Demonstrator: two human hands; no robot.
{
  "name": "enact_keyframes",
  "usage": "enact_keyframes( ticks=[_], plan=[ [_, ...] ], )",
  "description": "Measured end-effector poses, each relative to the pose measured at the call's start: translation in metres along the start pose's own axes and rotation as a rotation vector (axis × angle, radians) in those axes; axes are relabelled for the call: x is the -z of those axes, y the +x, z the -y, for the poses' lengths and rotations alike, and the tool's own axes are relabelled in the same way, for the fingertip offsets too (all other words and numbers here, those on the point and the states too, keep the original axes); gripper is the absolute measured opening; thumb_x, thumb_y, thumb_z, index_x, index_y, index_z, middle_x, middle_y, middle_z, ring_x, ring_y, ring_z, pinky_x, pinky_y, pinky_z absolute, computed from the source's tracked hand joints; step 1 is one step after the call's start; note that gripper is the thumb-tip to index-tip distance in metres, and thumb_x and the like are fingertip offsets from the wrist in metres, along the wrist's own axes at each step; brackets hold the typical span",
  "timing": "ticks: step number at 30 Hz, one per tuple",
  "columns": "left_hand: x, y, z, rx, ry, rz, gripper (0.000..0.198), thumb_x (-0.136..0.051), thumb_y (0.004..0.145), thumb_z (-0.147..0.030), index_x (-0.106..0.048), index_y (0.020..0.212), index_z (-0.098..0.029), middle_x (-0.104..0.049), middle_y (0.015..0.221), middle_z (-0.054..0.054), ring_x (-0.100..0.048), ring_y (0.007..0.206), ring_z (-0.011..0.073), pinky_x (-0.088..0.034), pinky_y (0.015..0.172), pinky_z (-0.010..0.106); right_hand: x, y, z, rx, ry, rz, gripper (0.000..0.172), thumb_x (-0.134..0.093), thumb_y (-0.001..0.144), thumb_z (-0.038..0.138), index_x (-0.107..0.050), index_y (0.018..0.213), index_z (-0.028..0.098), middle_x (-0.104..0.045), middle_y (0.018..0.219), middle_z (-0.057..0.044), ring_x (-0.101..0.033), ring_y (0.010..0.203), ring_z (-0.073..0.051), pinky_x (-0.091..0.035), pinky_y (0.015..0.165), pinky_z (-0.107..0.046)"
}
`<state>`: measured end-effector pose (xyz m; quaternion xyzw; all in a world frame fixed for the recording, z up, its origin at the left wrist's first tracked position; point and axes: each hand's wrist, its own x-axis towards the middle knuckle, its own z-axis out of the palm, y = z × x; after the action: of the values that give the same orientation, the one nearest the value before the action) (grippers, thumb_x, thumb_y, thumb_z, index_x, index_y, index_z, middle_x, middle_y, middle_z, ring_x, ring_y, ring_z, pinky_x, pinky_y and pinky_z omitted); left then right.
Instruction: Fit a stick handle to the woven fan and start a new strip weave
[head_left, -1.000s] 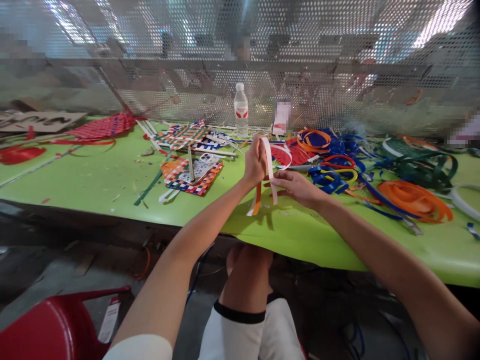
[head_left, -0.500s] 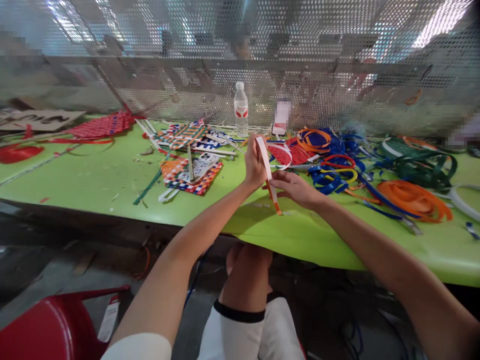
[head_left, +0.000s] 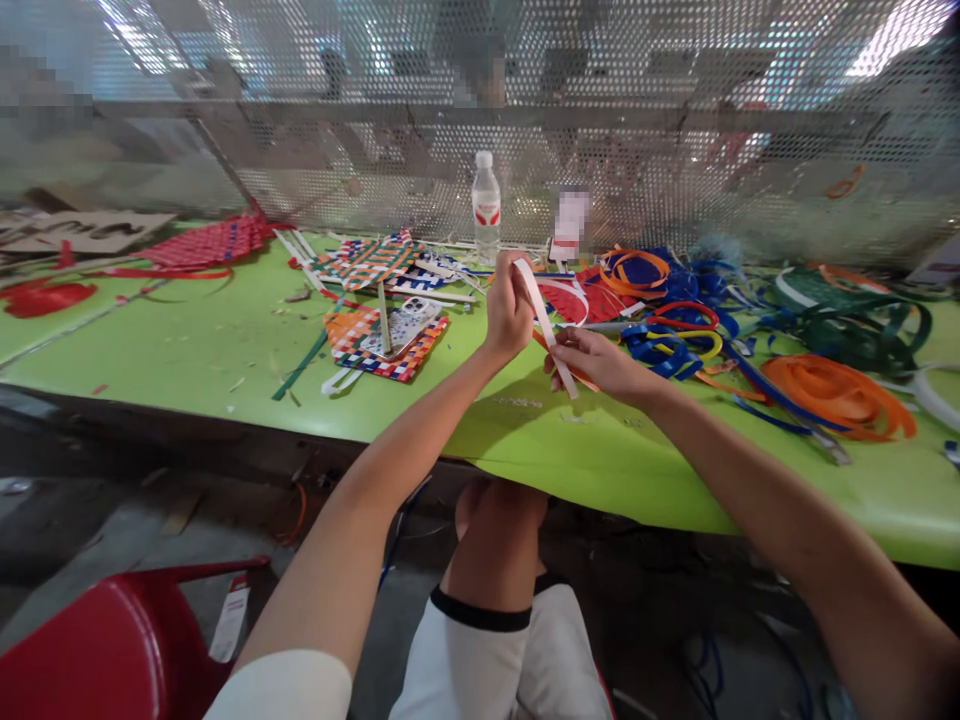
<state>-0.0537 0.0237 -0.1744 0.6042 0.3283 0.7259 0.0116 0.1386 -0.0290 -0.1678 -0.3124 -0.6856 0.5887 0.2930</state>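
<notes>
My left hand is closed round the upper part of a white flat strip, which bends over at the top and slants down to the right. Lower on that strip, my right hand pinches it between thumb and fingers. An orange strip shows behind the white one, close to my right fingers; where it runs inside my hands is hidden. Both hands are raised above the front part of the green table.
A water bottle stands before the perforated metal screen. To the left, a phone lies on a woven multicoloured piece. Rightward are blue strips and an orange coil. A red stool is below left.
My right hand has shifted slightly to the right, with the strip's lower end. The orange tip that hung below the white strip now shows to the right behind it.
</notes>
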Motion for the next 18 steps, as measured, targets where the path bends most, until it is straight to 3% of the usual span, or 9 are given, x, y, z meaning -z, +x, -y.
enact_keyframes(
  ticks=[5, 8, 11, 14, 18],
  plan=[
    [0.009, 0.004, -0.003, -0.070, 0.001, 0.119, 0.056, -0.031, 0.111, -0.072, -0.061, 0.109, -0.025, -0.068, 0.101, 0.011, -0.068, 0.090, 0.0240, -0.056, 0.091, 0.042, 0.003, 0.000, 0.000, -0.024, 0.000, 0.024, 0.034, -0.083, 0.093, 0.048, -0.061, 0.097, 0.023, -0.076, 0.085, -0.005, -0.075, 0.066, -0.021, -0.064, 0.060, -0.035],
    [0.010, 0.004, -0.003, -0.026, -0.022, 0.130, 0.057, -0.034, 0.109, -0.075, -0.061, 0.111, -0.025, -0.068, 0.104, 0.011, -0.067, 0.091, 0.0234, -0.057, 0.090, 0.041, 0.002, 0.001, 0.000, 0.005, -0.027, 0.022, 0.035, -0.083, 0.093, 0.050, -0.062, 0.095, 0.023, -0.074, 0.082, -0.005, -0.075, 0.066, -0.021, -0.064, 0.060, -0.036],
    [0.003, 0.004, -0.003, 0.198, -0.202, 0.055, 0.044, -0.051, 0.108, -0.070, -0.059, 0.121, -0.028, -0.061, 0.087, 0.002, -0.062, 0.073, 0.0185, -0.055, 0.076, 0.034, 0.002, 0.001, 0.003, 0.094, -0.031, 0.006, 0.045, -0.085, 0.090, 0.061, -0.062, 0.092, 0.022, -0.073, 0.083, -0.004, -0.073, 0.067, -0.019, -0.063, 0.060, -0.034],
    [-0.008, 0.006, -0.003, 0.537, -0.447, -0.011, 0.026, -0.066, 0.108, -0.051, -0.057, 0.119, -0.029, -0.051, 0.071, -0.006, -0.053, 0.058, 0.0126, -0.048, 0.064, 0.027, 0.001, 0.000, 0.005, 0.160, -0.028, -0.018, 0.053, -0.083, 0.087, 0.071, -0.062, 0.091, 0.022, -0.073, 0.083, -0.003, -0.072, 0.067, -0.018, -0.062, 0.059, -0.032],
    [-0.019, 0.009, -0.007, 0.954, -0.667, -0.083, 0.027, -0.071, 0.106, -0.048, -0.058, 0.110, -0.024, -0.055, 0.069, -0.007, -0.058, 0.057, 0.0097, -0.049, 0.063, 0.023, -0.001, 0.001, 0.003, 0.213, 0.007, -0.075, 0.053, -0.083, 0.087, 0.071, -0.060, 0.093, 0.023, -0.072, 0.086, -0.002, -0.072, 0.070, -0.017, -0.063, 0.062, -0.032]
  ],
)
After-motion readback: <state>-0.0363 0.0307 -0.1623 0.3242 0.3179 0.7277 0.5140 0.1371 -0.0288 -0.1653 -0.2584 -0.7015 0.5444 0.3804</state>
